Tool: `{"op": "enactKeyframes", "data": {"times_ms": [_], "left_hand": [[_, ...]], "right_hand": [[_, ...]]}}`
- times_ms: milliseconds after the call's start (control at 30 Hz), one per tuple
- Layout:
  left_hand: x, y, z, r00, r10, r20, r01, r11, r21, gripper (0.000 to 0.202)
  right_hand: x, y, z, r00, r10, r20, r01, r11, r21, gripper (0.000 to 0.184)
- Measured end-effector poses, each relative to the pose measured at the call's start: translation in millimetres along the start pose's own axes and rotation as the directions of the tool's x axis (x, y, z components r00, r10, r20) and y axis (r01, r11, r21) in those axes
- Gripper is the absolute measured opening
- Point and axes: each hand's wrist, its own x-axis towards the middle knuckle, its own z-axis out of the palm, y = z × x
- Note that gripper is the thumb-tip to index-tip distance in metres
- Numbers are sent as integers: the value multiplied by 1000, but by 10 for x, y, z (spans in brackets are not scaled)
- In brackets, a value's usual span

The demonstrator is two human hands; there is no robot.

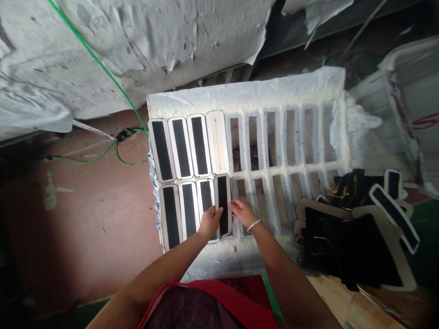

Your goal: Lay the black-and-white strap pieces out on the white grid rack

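Both my hands are on one long rounded panel (224, 196), black in the middle with a pale border, in the lower row of a white frame with rectangular openings (247, 92). My left hand (210, 222) pinches its left edge, thumb on top. The fingers of my right hand (243, 213), with a silver bangle at the wrist, close on its right edge. To the left lie several similar black-centred panels (188, 208) in two rows. Above my hands sits a cream panel (217, 141) with a thin dark line down its middle.
Right of the panels, the frame's slots (272, 137) show the floor through them. A pile of black and beige pieces (356, 242) stands at the lower right. A green cord (99, 64) runs down at the left, past a grey sheet-covered surface (137, 41).
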Motion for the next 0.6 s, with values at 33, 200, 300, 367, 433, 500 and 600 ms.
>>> {"op": "enactKeyframes", "data": {"times_ms": [33,200,300,367,433,500,600], "left_hand": [[22,-34,-9,1000,7,20,-7,1000,-10,33],[87,-119,-127,994,-40,104,45,998,-47,33],[89,-71,-126,977,-146,156,173,969,-177,34],[92,-50,-97,974,-164,158,194,961,-198,34],[104,-75,-76,973,-168,155,190,972,-139,33],[122,-143,-78,965,-197,172,210,976,-60,31],[152,-249,-111,957,-217,193,213,976,45,34]], "right_hand": [[-16,40,15,1000,-11,9,11,1000,16,32],[-10,98,24,999,-32,40,29,997,69,36],[6,65,-21,998,-28,52,24,997,79,35],[5,48,-49,998,-28,48,25,998,58,35],[-11,40,-62,999,-30,33,30,1000,0,35],[-40,36,-59,999,-33,9,34,995,-89,35],[-90,35,-37,999,-39,-39,29,975,-220,36]]}}
